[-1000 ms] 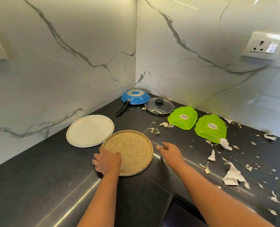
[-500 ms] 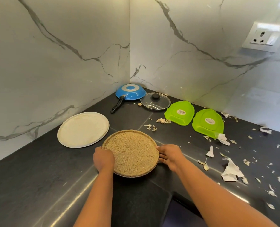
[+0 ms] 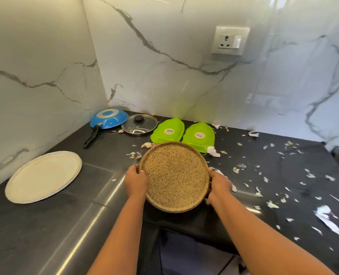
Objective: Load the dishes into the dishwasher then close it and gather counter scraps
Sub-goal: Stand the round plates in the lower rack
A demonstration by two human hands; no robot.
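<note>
A round speckled tan plate (image 3: 174, 175) is lifted off the dark counter (image 3: 45, 225) and tilted toward me. My left hand (image 3: 135, 182) grips its left rim and my right hand (image 3: 220, 185) grips its right rim. A cream round plate (image 3: 43, 176) lies flat at the left. In the corner an upturned blue pan (image 3: 109, 118) with a black handle sits beside a glass lid (image 3: 139, 124). Two green leaf-shaped plates (image 3: 168, 130) (image 3: 199, 134) lie upside down behind the held plate. White scraps (image 3: 271, 181) litter the right side of the counter.
Marble walls meet in a corner behind the dishes. A wall socket (image 3: 231, 40) is mounted on the right wall. The counter's inner corner edge (image 3: 156, 225) drops off below my arms, with floor visible beneath. A larger paper scrap (image 3: 328, 217) lies at the far right.
Both hands closed on the tan plate's rims and raised it off the counter toward the right. The view swung right, so the cream plate now sits farther left.
</note>
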